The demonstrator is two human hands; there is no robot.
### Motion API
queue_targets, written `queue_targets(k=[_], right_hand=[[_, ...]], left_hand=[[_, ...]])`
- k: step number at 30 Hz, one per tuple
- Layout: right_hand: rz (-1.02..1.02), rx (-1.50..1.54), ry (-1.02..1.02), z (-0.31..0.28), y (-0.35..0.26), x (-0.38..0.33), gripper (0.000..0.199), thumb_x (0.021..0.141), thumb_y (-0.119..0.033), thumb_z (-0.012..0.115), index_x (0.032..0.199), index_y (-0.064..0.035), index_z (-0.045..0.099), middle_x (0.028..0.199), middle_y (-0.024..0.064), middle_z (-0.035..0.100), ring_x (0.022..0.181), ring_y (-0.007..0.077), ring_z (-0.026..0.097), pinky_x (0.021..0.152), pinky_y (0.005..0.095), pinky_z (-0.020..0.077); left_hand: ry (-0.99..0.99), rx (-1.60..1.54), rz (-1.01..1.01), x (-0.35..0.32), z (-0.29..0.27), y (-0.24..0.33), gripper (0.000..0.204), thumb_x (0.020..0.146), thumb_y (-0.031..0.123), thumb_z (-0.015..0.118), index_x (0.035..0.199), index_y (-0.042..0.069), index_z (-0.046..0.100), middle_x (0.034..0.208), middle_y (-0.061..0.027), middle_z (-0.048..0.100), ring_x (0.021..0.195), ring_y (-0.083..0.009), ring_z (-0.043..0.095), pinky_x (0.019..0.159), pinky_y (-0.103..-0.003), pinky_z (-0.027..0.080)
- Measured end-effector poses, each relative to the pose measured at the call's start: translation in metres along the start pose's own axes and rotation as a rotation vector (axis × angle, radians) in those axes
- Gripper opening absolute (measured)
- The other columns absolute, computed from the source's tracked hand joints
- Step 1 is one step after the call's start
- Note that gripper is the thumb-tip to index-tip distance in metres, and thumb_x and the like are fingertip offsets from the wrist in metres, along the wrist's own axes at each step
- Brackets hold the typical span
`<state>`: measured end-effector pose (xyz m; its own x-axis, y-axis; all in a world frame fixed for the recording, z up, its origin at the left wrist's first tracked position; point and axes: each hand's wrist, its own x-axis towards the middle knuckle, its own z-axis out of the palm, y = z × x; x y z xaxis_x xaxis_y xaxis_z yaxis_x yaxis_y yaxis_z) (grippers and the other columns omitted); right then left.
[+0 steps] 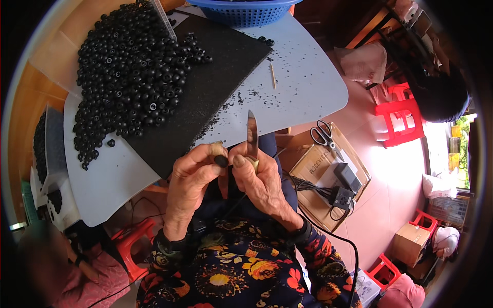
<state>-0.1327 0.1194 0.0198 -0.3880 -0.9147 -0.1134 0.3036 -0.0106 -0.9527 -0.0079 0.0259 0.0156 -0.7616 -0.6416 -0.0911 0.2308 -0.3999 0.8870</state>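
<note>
My left hand (pixel 191 179) pinches a small round black piece (pixel 221 160) between thumb and forefinger. A tan wrap (pixel 216 148) covers the tip of that forefinger. Close beside it, my right hand (pixel 266 184) is closed round the light handle of a small knife (pixel 252 134), its blade pointing up and away from me. Both hands are just off the near edge of a white table (pixel 313 84). A large heap of similar glossy black pieces (pixel 133 72), some showing a hole, spreads over the left of the table and a dark mat (pixel 223 56).
Black shavings and a thin wooden stick (pixel 272 75) lie on the table, with a blue basket (pixel 244 13) at its far edge. To the right, scissors (pixel 326 137) and a power adapter (pixel 347 177) rest on a cardboard box (pixel 303 167). Another person's pink clothing (pixel 97 280) shows lower left.
</note>
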Motion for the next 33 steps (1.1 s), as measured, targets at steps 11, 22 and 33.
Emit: queue_targets(k=[11, 22, 33], right_hand=[[0.096, 0.116, 0.009, -0.002, 0.011, 0.012, 0.020, 0.097, -0.021, 0.045, 0.093, -0.0017, 0.051, 0.062, -0.0023, 0.050, 0.046, 0.0021, 0.038, 0.041, 0.0180, 0.0315], [-0.107, -0.322, 0.048, 0.010, -0.022, 0.051, 0.011, 0.090, -0.010, 0.052, 0.096, -0.0009, 0.056, 0.068, 0.0007, 0.053, 0.061, 0.0050, 0.048, 0.053, 0.0218, 0.0405], [-0.420, -0.731, 0.251, -0.010, -0.070, 0.208, 0.024, 0.080, -0.016, 0.064, 0.095, 0.0001, 0.055, 0.067, 0.0077, 0.057, 0.062, 0.0138, 0.055, 0.060, 0.0281, 0.0465]], left_hand=[[0.015, -0.014, 0.045, 0.004, -0.002, -0.004, 0.021, 0.086, 0.003, 0.055, 0.105, -0.004, 0.059, 0.088, -0.0032, 0.060, 0.079, -0.0094, 0.056, 0.067, -0.022, 0.049], [0.095, -0.093, 0.074, 0.012, -0.009, -0.001, 0.035, 0.088, 0.008, 0.055, 0.119, -0.004, 0.046, 0.081, -0.0007, 0.053, 0.078, -0.0080, 0.053, 0.076, -0.022, 0.045], [0.154, 0.014, 0.142, 0.018, -0.027, -0.001, 0.026, 0.089, 0.010, 0.054, 0.111, -0.003, 0.051, 0.081, -0.0052, 0.058, 0.080, -0.0091, 0.055, 0.077, -0.025, 0.047]])
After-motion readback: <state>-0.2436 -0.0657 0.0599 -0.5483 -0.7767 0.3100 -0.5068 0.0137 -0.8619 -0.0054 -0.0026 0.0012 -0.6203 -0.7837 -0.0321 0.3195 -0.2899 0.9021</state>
